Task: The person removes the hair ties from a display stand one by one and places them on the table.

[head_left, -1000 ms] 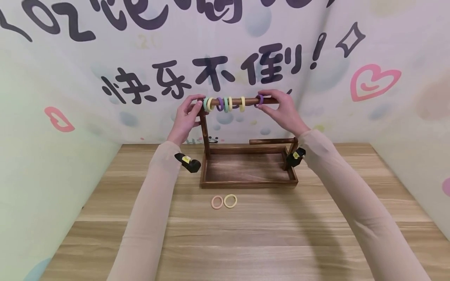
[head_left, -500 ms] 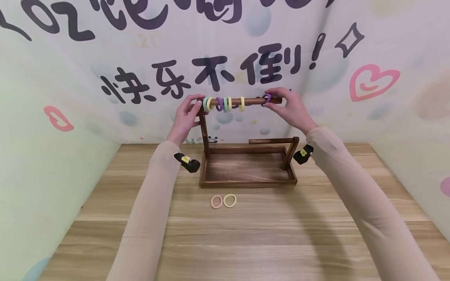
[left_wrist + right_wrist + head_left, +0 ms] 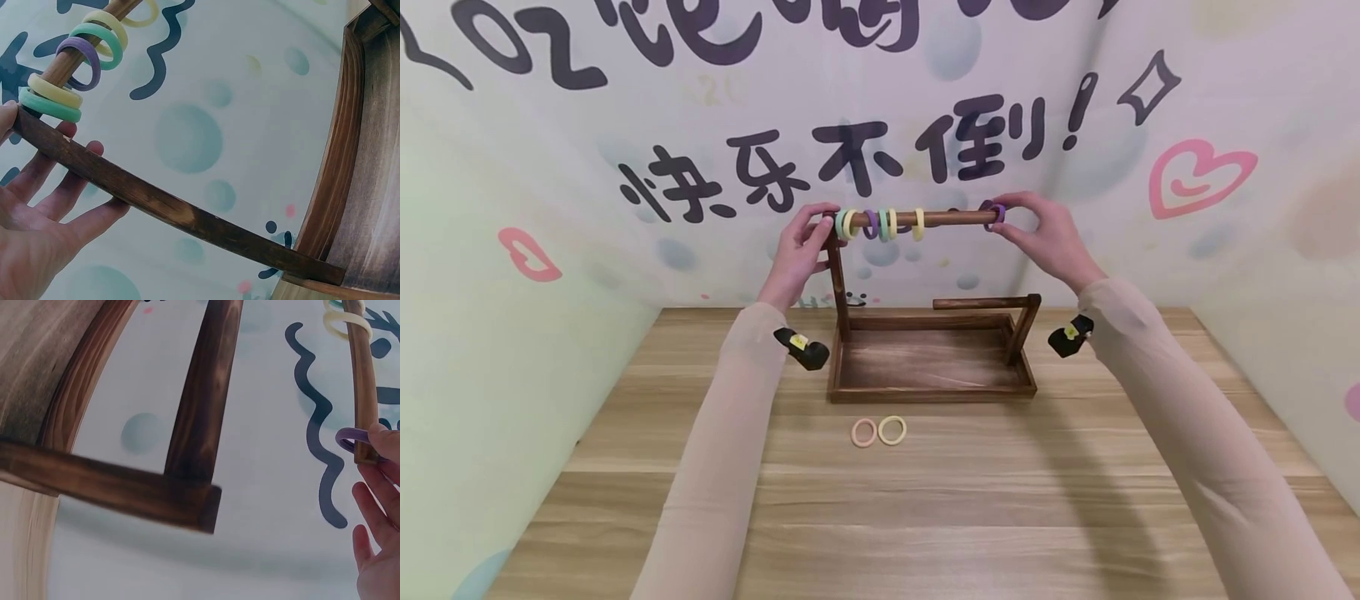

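A dark wooden stand has a tall left post (image 3: 840, 287) carrying a long upper bar (image 3: 955, 218). My left hand (image 3: 793, 258) grips the corner where post and bar meet, thumb in front and fingers behind. At the bar's free right end, my right hand (image 3: 1048, 237) pinches a purple ring (image 3: 351, 433) between thumb and fingers; the ring still encircles the bar's tip. Further left on the bar hang several rings: a green ring (image 3: 50, 105) closest to the post, yellow ones, another purple ring (image 3: 95, 65) and a second green ring (image 3: 112, 47).
The stand's rectangular tray base (image 3: 932, 392) sits on the wooden table (image 3: 880, 517). A lower bar (image 3: 977, 303) on a shorter right post (image 3: 1022, 329) points left. In front of the tray lie a pink ring (image 3: 853, 433) and a yellow ring (image 3: 882, 432). A printed cloth (image 3: 700, 267) hangs behind.
My right hand has slid the purple ring rightward along the upper bar to its end. My left hand and the other rings have stayed in place.
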The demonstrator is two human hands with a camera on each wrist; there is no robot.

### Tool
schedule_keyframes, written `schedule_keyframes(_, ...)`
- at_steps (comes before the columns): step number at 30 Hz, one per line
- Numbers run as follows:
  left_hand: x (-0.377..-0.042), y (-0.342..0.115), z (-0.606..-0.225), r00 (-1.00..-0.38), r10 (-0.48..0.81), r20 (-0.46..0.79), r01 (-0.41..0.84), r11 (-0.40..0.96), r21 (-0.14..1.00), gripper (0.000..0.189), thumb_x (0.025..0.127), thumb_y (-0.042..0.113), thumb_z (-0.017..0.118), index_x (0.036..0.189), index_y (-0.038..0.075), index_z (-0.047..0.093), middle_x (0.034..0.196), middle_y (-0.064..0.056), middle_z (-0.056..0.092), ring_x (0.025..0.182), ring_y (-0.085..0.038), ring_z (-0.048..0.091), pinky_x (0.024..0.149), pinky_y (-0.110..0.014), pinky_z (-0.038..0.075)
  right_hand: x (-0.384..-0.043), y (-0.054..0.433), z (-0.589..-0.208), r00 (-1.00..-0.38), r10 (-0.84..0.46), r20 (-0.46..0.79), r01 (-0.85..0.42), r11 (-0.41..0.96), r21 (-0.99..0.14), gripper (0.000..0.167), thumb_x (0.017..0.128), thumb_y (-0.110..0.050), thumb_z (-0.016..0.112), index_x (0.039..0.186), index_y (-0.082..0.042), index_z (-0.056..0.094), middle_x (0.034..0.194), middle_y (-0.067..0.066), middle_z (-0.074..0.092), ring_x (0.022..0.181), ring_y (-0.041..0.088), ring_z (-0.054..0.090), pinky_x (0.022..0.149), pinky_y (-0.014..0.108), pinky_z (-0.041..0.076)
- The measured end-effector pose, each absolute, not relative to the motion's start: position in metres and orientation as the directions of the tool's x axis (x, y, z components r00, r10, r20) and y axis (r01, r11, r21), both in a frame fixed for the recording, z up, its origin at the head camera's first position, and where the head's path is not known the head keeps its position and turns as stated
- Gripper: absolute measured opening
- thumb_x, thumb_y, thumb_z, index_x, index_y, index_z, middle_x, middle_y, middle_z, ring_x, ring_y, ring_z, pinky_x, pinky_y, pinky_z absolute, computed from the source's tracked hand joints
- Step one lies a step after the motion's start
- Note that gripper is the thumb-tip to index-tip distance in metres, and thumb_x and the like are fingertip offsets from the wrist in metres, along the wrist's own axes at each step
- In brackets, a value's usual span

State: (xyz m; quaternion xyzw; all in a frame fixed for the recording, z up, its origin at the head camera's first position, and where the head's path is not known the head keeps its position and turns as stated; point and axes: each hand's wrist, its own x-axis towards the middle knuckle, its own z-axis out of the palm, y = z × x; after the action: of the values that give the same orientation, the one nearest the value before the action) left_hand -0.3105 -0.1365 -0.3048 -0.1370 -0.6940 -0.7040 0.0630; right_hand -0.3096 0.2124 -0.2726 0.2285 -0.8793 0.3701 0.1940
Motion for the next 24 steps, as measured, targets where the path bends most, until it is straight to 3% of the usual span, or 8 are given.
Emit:
schedule_keyframes(4,-0.310,-0.137,-0.305,-0.955,0.106,0.276,0.273,-0.041,0.961,0.025,0.102,0.023,0.050,0.126,0.019,0.057,0.117,-0.014,0.059,0.105,-0.036,0.060,0.087,-0.055,0.048,-0.309,0.218,-0.274,-0.832,-0.238,0.500,-0.524,0.631,-0.572,0.038,0.089,-0.008,0.070,0.124,0.002,0.060,0.123,0.019,0.061,0.121,0.033,0.051,0.105,0.046,0.033)
schedule_keyframes(12,-0.310,-0.137,-0.302,-0.960,0.124,0.252,0.250,-0.031,0.968,0.026,0.102,0.022,0.050,0.127,0.018,0.057,0.117,-0.015,0.059,0.102,-0.033,0.061,0.086,-0.056,0.048,-0.306,0.226,-0.278,-0.839,-0.214,0.500,-0.508,0.638,-0.579,0.038,0.090,-0.009,0.070,0.125,0.002,0.060,0.125,0.019,0.060,0.123,0.033,0.049,0.106,0.045,0.032)
schedule_keyframes(24,-0.310,-0.142,-0.300,-0.967,0.142,0.210,0.212,0.001,0.977,0.027,0.102,0.025,0.049,0.129,0.020,0.055,0.122,-0.014,0.058,0.113,-0.041,0.056,0.087,-0.058,0.047,-0.301,0.229,-0.280,-0.834,-0.181,0.522,-0.504,0.636,-0.585,0.034,0.088,-0.008,0.071,0.121,0.001,0.063,0.120,0.018,0.062,0.113,0.033,0.054,0.100,0.049,0.038)
